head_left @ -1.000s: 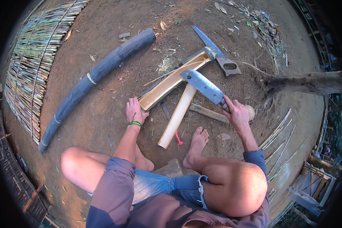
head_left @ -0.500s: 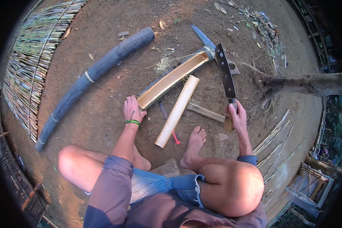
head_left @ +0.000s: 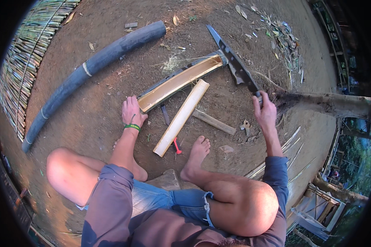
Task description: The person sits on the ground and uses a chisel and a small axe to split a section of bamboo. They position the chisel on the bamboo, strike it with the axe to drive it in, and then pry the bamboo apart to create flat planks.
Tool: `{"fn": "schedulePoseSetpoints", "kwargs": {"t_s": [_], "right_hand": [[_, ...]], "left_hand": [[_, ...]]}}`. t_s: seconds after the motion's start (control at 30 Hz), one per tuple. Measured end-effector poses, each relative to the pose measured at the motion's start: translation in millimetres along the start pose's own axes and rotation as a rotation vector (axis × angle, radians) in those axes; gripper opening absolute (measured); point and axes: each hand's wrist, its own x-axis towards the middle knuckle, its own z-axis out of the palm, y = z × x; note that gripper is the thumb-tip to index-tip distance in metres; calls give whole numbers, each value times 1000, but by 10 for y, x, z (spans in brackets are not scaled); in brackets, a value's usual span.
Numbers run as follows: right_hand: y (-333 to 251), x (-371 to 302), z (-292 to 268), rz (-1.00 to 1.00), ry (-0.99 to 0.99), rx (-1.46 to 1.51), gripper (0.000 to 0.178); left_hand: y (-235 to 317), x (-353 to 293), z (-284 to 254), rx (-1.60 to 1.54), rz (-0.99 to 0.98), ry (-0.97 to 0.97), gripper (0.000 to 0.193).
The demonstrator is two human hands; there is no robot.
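Note:
Long-bladed, a dark machete [head_left: 243, 70] with holes along its blade is in my right hand [head_left: 266, 110], closed round its handle. Its blade slants up and left over a hand saw [head_left: 213, 36] on the ground, hiding part of it. My left hand [head_left: 132, 111] grips the near end of a bamboo section [head_left: 181, 80] lying with its pale hollow inside upward. Beside this section, a split bamboo strip [head_left: 180, 117] rests with its light inner face up. Under and near the strip are a wooden handle [head_left: 215, 122], a dark metal piece [head_left: 165, 114] and a red-ended tool [head_left: 177, 146].
A long dark bamboo pole [head_left: 70, 86] lies at the left, near a mat of lashed canes [head_left: 27, 57]. At right a tree trunk [head_left: 329, 103] and thin sticks [head_left: 290, 142] lie beyond my arm. Leaf litter [head_left: 284, 39] covers the far right ground.
My right hand has moved forward with the machete, whose blade now tilts further left across the saw. My left hand stays on the bamboo section. The whole view has shifted slightly.

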Motion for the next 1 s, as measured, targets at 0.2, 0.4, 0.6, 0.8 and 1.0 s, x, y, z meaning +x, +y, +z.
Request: {"fn": "schedulePoseSetpoints", "kwargs": {"t_s": [0.2,0.4,0.6,0.8,1.0], "right_hand": [[198,-91,455,136,-97,10,37],[201,-109,491,249,-100,271,39],[237,-333,826,399,-164,532,42],[-253,-585,820,498,-572,886,44],[-239,-561,1253,634,-407,1108,45]], "left_hand": [[3,20,-61,-16,-30,-16,88],[-27,41,-68,-36,-22,-59,87],[-12,64,-96,-81,-2,-82,92],[-44,62,-92,-57,-2,-72,86],[-77,107,-189,-53,-20,-119,86]]}}
